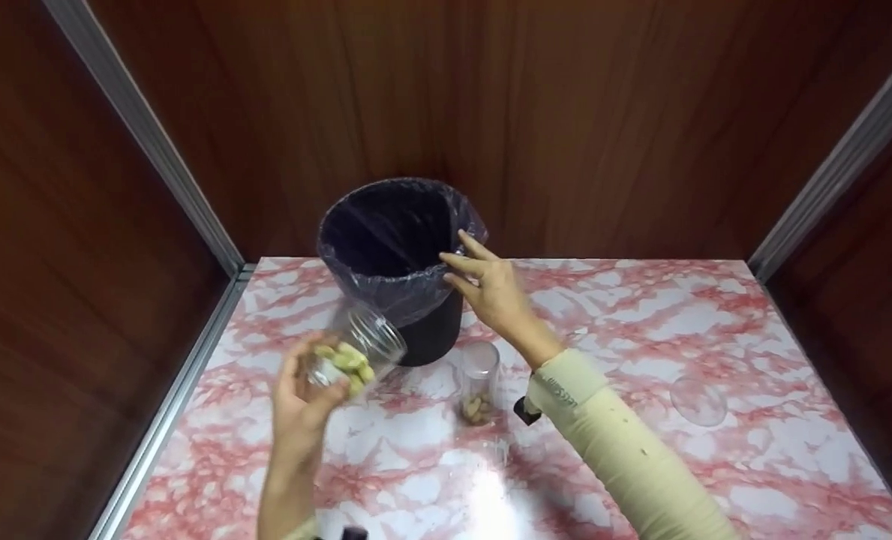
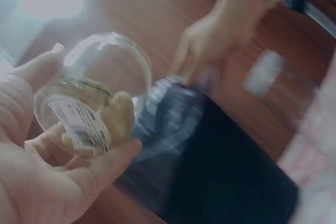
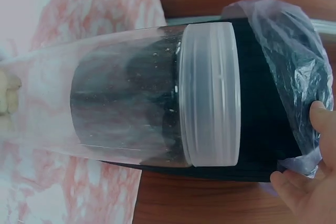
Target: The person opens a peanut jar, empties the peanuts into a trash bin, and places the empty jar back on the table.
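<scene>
My left hand point(image 1: 303, 397) grips a clear jar point(image 1: 376, 337) around its lower end, tilted with its mouth towards the black bin point(image 1: 434, 334). Pale yellowish pieces point(image 1: 349, 364) lie inside, and a barcode label point(image 2: 79, 124) shows on the base in the left wrist view. At the bin's right rim, my right hand point(image 1: 494, 289) holds the edge of the thin purplish bin liner point(image 3: 296, 72) between thumb and fingers. Between my arms stands a taller clear jar point(image 1: 480, 382) with a whitish lid point(image 3: 212, 95) and a few tan pieces at its bottom.
A clear round disc point(image 1: 699, 401) lies to the right on the red-and-white marbled tabletop point(image 1: 626, 315). Brown wood panels point(image 1: 566, 112) enclose the back and both sides, with metal strips point(image 1: 145, 135) at the corners. A small black object point(image 1: 527, 411) shows beside my right sleeve.
</scene>
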Tool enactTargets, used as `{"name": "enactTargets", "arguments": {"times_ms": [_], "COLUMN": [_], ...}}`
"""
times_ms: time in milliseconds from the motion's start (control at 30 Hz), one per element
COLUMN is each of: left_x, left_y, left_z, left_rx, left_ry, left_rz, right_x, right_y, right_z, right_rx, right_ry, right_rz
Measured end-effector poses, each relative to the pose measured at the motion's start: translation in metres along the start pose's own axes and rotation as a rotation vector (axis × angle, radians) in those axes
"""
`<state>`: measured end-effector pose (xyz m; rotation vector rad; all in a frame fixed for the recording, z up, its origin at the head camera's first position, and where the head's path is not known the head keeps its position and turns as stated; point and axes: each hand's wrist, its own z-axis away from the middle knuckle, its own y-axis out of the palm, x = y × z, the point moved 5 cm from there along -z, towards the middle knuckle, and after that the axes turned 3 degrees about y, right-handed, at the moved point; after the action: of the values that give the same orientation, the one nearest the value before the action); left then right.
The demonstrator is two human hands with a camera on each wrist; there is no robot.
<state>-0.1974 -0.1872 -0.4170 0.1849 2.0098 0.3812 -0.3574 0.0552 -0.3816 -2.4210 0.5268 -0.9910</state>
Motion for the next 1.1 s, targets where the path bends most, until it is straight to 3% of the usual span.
{"name": "enactTargets", "arguments": {"times_ms": [133, 200, 300, 633, 867, 1100], "left_x": [-0.028, -0.039, -0.050, -0.052, -0.047, -0.045], "left_y": [0.004, 0.005, 0.009, 0.029, 0.034, 0.040], "left_z": [-0.029, -0.043, -0.065, -0.133, -0.154, -0.168], "left_rx": [-0.055, -0.099, -0.115, 0.034, 0.100, 0.156], "left_ry": [0.055, 0.044, 0.016, -0.123, -0.211, -0.236], "left_rz": [-0.074, -0.132, -0.216, -0.498, -0.513, -0.685], "right_x": [0.001, 0.001, 0.001, -0.001, -0.001, -0.002], "right_y": [0.001, 0.002, 0.002, 0.002, 0.003, 0.002], "right_z": [0.000, -0.001, -0.001, 0.002, 0.002, 0.001], "right_rx": [0.000, -0.004, -0.005, 0.003, 0.005, -0.001], "right_ry": [0.002, 0.001, 0.008, 0.068, 0.074, 0.086], "right_rz": [-0.013, -0.026, -0.038, -0.052, -0.017, -0.018]}}
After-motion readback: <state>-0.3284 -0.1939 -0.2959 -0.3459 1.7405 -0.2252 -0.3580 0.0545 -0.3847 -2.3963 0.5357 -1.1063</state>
